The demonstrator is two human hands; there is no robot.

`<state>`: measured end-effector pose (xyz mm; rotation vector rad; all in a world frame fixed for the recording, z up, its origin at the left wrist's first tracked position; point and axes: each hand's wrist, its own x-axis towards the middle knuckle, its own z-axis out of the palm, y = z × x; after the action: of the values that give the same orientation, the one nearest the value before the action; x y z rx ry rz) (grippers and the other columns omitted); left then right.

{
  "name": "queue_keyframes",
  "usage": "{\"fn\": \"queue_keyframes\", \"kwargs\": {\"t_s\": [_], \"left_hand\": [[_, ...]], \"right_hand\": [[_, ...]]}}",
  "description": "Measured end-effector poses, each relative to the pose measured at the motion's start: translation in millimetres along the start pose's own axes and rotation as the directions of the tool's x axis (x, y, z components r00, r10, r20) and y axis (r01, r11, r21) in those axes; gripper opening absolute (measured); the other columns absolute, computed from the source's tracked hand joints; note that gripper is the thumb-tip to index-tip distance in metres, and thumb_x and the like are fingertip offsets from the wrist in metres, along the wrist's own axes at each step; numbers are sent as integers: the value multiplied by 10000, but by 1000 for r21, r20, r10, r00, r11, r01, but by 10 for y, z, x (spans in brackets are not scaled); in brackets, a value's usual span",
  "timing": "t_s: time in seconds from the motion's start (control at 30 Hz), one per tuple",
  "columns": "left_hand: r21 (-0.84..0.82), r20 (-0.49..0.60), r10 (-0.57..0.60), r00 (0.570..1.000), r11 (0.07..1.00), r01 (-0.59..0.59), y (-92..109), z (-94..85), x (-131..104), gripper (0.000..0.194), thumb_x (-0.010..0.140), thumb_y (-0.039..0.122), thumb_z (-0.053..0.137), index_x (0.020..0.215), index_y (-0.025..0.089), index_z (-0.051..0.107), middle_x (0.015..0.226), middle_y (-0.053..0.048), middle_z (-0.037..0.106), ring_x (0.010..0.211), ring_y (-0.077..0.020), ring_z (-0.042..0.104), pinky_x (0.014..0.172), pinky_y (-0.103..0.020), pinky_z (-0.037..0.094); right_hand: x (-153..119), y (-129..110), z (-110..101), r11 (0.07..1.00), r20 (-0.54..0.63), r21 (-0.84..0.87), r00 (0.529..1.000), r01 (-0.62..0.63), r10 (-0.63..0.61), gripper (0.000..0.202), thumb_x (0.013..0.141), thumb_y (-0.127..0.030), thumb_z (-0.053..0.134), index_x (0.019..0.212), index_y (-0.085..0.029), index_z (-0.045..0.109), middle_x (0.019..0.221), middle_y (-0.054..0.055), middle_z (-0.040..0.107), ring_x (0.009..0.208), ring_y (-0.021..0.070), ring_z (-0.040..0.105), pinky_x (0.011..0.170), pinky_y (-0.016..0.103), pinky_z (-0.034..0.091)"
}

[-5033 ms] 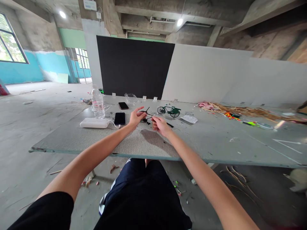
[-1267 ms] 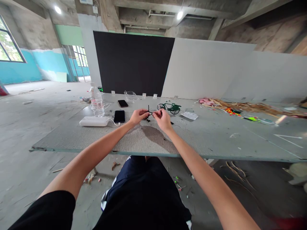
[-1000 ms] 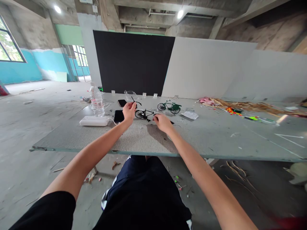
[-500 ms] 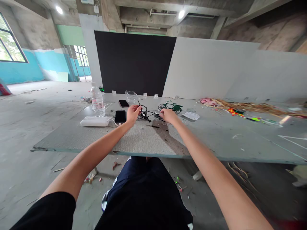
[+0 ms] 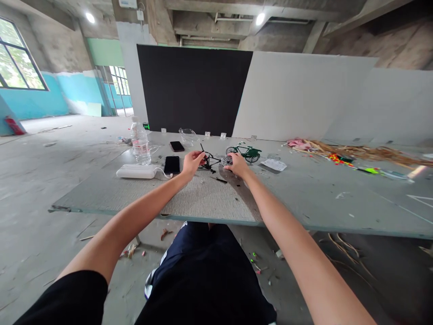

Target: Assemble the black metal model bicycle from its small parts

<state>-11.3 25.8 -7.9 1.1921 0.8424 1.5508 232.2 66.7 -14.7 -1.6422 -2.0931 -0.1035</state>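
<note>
My left hand (image 5: 194,163) is closed on the left end of a black model bicycle frame (image 5: 212,160), held just over the table. In my right hand (image 5: 238,165) is a small spoked wheel (image 5: 227,161), gripped by its right side and standing near upright. A small gap separates the wheel from the frame's right end. Right behind my right hand stands a green model bicycle (image 5: 248,152). A thin dark tool, maybe a screwdriver (image 5: 219,179), lies in front of the frame. My fingertips are partly hidden.
Two phones (image 5: 172,165), a white power strip (image 5: 135,171) and a plastic bottle (image 5: 140,144) are at the left of the table (image 5: 189,198). On the right lie a paper slip (image 5: 274,165) and a pile of wooden strips (image 5: 365,153). A black panel (image 5: 194,90) stands behind.
My right hand has tilted the wheel up from lying nearly flat, so its spokes face me. The left hand keeps the frame, turned slightly. The whole view has shifted a little.
</note>
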Motion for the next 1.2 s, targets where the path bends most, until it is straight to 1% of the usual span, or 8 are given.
{"fn": "queue_keyframes", "kwargs": {"t_s": [0.17, 0.33, 0.43, 0.5, 0.57, 0.7, 0.9, 1.2], "left_hand": [[-93, -12, -64, 998, 994, 63, 23, -37, 35, 177, 819, 278, 744, 837, 143, 630, 857, -84, 734, 675, -127, 668, 751, -305, 565], [-197, 6, -93, 996, 976, 92, 32, -66, 61, 141, 814, 225, 710, 830, 156, 588, 866, -77, 734, 704, -120, 673, 830, -325, 560], [-252, 4, -81, 997, 964, 79, 45, -72, 60, 181, 801, 226, 720, 827, 170, 550, 870, -61, 730, 722, -116, 681, 869, -331, 553], [-285, 11, -88, 996, 954, 88, 61, -68, 46, 218, 786, 224, 736, 846, 179, 531, 864, -51, 730, 741, -121, 692, 888, -341, 550], [-298, 35, -97, 995, 949, 103, 77, -56, 23, 250, 772, 217, 749, 860, 184, 518, 864, -48, 734, 749, -126, 700, 888, -342, 549], [-278, 109, -90, 990, 953, 117, 76, -19, -28, 256, 758, 206, 762, 843, 176, 522, 845, -44, 729, 759, -131, 703, 846, -312, 545], [-236, 169, -101, 981, 962, 139, 29, 2, -54, 230, 767, 212, 767, 895, 162, 583, 824, -41, 724, 753, -137, 700, 821, -308, 544], [-208, 212, -70, 975, 971, 115, -17, -19, -53, 377, 686, 242, 869, 969, 150, 637, 853, -44, 739, 749, -137, 701, 839, -323, 552]], "right_hand": [[24, -50, -93, 988, -93, 146, 995, 57, -44, 546, 735, -171, 743, 1265, -161, 614, 1201, 128, 671, 1111, 274, 612, 993, 397, 447], [-74, -203, -298, 920, -243, 380, 970, 100, -5, 496, 790, -259, 712, 1269, -188, 606, 1105, 103, 713, 998, 268, 662, 954, 449, 496], [-157, -364, -333, 777, -175, 608, 982, 163, -68, 548, 741, -388, 781, 1226, -202, 606, 1078, 103, 696, 944, 263, 672, 815, 430, 584], [-204, -494, -309, 671, -75, 727, 988, 145, -133, 532, 709, -468, 804, 1143, -221, 621, 1044, 92, 682, 889, 258, 677, 690, 416, 620], [-241, -617, -267, 606, -17, 788, 987, 110, -157, 547, 688, -497, 822, 1114, -229, 609, 987, 69, 670, 824, 240, 677, 643, 417, 636], [-275, -766, -183, 529, -19, 845, 992, 83, -126, 582, 644, -512, 854, 1063, -237, 558, 941, 46, 652, 811, 233, 677, 620, 420, 658], [-276, -790, -133, 476, -33, 878, 998, 54, -51, 630, 569, -501, 891, 976, -256, 477, 936, 23, 620, 852, 235, 670, 655, 436, 667], [-305, -832, -163, 484, -24, 874, 999, 40, -40, 665, 547, -494, 905, 987, -255, 467, 938, 13, 618, 782, 210, 667, 634, 414, 662]]}}
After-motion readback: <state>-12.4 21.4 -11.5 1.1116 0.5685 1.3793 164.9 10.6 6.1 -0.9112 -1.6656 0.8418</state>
